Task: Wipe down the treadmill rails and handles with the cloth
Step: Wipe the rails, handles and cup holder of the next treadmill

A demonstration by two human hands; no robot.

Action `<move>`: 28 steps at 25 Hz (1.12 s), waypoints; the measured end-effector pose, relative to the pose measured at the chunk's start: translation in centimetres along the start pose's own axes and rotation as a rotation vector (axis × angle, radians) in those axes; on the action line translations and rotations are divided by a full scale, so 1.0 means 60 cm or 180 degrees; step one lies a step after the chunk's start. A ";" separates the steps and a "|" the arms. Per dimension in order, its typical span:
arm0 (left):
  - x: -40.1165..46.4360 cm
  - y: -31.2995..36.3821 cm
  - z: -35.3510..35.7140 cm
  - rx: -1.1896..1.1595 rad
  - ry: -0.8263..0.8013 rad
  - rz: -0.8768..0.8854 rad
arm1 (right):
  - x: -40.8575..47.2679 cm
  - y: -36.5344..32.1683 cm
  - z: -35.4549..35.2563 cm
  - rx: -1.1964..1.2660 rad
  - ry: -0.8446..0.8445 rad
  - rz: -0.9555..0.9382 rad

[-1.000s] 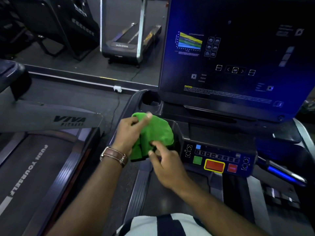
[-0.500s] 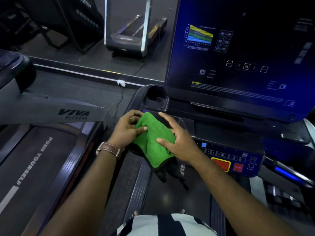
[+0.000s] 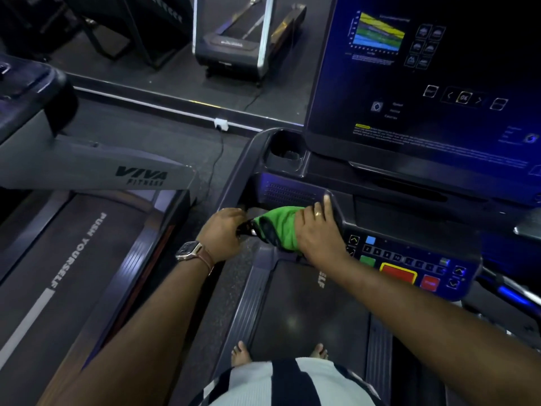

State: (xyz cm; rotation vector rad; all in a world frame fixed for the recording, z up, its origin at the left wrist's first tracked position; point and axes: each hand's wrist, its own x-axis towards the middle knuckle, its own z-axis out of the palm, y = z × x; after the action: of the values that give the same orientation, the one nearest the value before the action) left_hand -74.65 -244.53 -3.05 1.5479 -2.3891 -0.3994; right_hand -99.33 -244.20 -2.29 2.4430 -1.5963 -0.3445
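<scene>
Dim, blue screen (image 3: 424,83) glow, wide-angle distortion

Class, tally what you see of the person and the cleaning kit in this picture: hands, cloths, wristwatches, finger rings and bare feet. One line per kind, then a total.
Hands: 2, the left hand and the right hand
green microfibre cloth with dark edging: 1
metal wristwatch on a brown strap: 1
gold finger ring: 1
bare feet: 2
Total: 7
</scene>
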 end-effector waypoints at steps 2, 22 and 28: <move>-0.023 -0.025 0.007 0.0243 -0.0131 0.0020 | 0.028 0.014 -0.020 -0.0300 -0.0169 0.0026; -0.059 -0.007 0.009 -0.0370 0.0749 -0.0789 | 0.102 -0.114 -0.034 -0.0014 -0.0262 -0.0438; -0.059 -0.009 0.017 0.0008 0.0540 -0.0856 | 0.113 -0.061 -0.043 0.0916 -0.0685 -0.0501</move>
State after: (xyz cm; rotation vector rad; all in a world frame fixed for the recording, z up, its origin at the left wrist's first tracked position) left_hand -73.19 -241.40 -4.47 1.8323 -2.0630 -0.3041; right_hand -92.74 -248.86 -1.49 2.8448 -1.6394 -0.4440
